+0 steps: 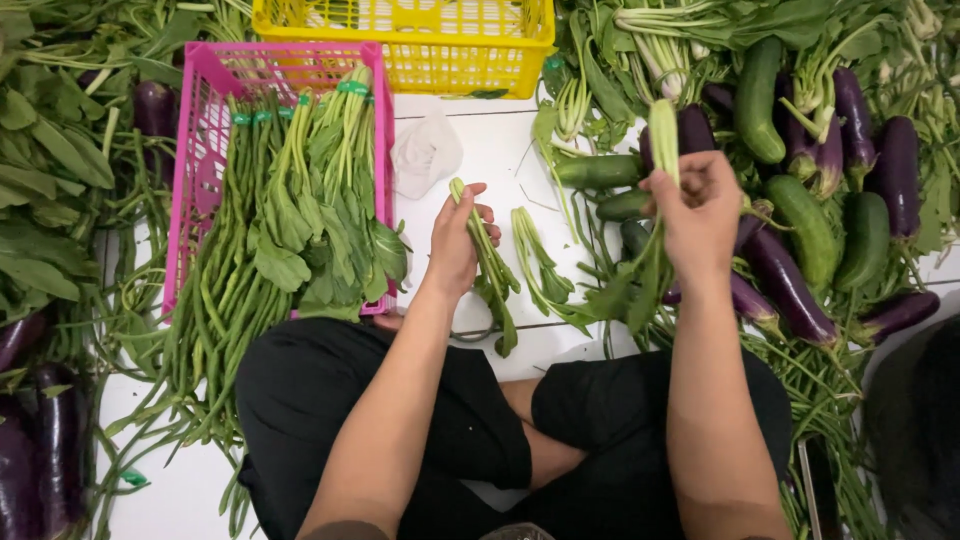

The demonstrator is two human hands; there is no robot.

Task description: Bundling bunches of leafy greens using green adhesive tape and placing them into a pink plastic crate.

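Nearest, the person sits cross-legged in black shorts [400,420] on the white tiled floor [500,160]. The left hand [455,240] is closed around the upper stalks of a small leafy green bunch [492,275], thumb wrapped over, with the leaves hanging down toward the knees. The right hand [700,215] is closed on the pale stem end of a second, longer leafy green stalk [662,140], held upright, its leaves trailing below the wrist.

Both greens look light and limp: the stems seem firm enough to pinch, while the leaves would probably bruise or tear, so the stem end looks like the place to hold.

1 more loose green sprig [540,265] lies on the floor between the hands. Left, a pink crate [200,150] holds banded long beans [235,250] and spinach-like bundles [335,200]. Right, cucumbers [810,230] and purple eggplants [790,285] lie heaped. Farthest, a yellow crate [400,45].
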